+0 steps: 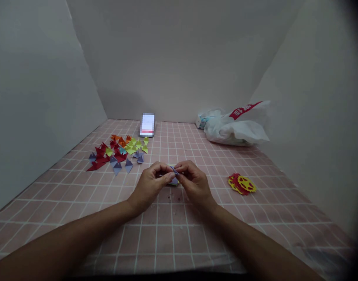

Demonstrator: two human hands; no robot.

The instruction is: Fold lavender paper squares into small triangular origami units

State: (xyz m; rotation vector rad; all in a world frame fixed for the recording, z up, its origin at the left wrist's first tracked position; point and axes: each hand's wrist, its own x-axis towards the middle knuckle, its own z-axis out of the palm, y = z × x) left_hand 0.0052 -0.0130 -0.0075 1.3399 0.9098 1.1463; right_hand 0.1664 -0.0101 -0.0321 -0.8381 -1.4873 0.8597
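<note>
Between my fingertips is a small folded piece of purple paper (174,170), held over the middle of the table. My left hand (152,183) pinches its left side with thumb and fingers. On the other side, my right hand (195,182) grips it the same way. Just below the hands lies a stack of purple paper (174,181) with a yellowish edge, partly hidden by my fingers. To the left is a spread of folded paper pieces: red ones (101,156), yellow-green ones (132,146), orange ones (122,140) and purple ones (117,167).
Red and yellow star-patterned discs (242,184) lie to the right of my hands. A white plastic bag (234,130) rests at the back right, by a small box (200,121). A lit phone (147,125) stands at the back. Pale walls enclose the checked tablecloth (88,218).
</note>
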